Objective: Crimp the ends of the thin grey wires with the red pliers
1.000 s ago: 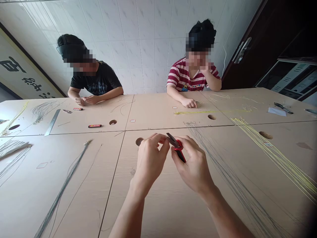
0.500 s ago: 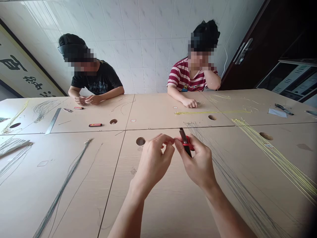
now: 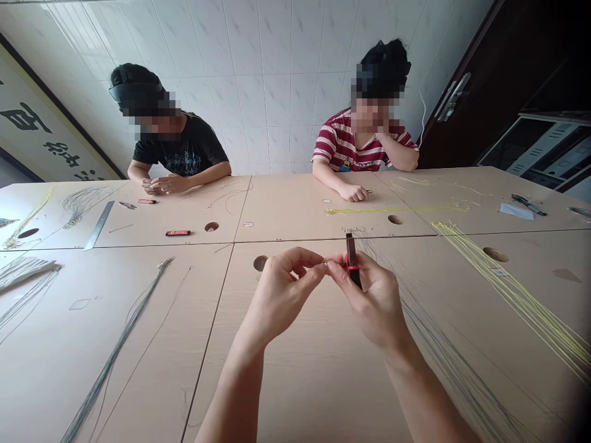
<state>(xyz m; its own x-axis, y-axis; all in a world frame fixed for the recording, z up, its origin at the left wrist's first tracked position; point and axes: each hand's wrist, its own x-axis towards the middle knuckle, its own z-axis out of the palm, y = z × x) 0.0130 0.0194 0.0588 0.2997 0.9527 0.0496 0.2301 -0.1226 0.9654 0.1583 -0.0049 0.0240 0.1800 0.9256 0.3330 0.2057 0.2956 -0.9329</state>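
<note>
A small pair of pliers (image 3: 352, 261) with red handles is gripped in the right hand (image 3: 373, 295), above the tabletop (image 3: 300, 369). A tiny metal piece (image 3: 325, 264) is pinched by the left hand (image 3: 281, 289); being light, slippery and easily dropped, it is best held at its tip.

My table (image 3: 295, 369) is several pale wooden tops pushed together, with round holes (image 3: 261, 263). Grey wires (image 3: 443, 344) fan out on my right, yellow wires (image 3: 521, 295) beyond them. Another grey bundle (image 3: 115, 357) lies left, a steel ruler (image 3: 98, 226) farther off.
</note>
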